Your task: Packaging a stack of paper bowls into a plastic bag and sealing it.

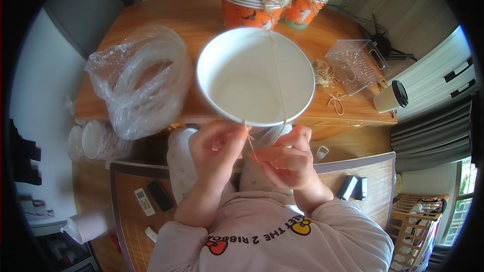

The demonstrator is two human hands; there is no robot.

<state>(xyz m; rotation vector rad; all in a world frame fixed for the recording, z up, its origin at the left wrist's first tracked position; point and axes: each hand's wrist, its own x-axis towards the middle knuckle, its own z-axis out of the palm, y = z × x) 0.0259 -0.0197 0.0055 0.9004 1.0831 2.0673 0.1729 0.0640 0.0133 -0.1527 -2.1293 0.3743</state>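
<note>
Your left hand [216,146] rises from the lower edge with the forearm angled up and slightly inward, the wrist nearly straight and the fingers curled in toward the palm. Its thumb and forefinger press together on a thin strand of beige natural-fibre twine [277,70], right at the near rim of a large round white paper bucket [242,95]. Your right hand [290,160] sits a little lower, its forearm slanting up and inward from your right side and its fingers bent across toward the left hand. The tips of its thumb and forefinger pinch the same strand just below the left fingertips, so a short length of twine runs between the two hands. The other fingers of the right hand are folded, and a second run of twine comes down to them from the bucket.

The bucket is at the near edge of the brown wooden table [201,7], its open mouth tilted up toward you. The twine crosses that mouth from the far rim to the near rim, right of the middle. Beyond it stands a tall stack of orange-printed white paper buckets [249,12], and a crumpled clear plastic bag [143,80] lies to the left.
</note>
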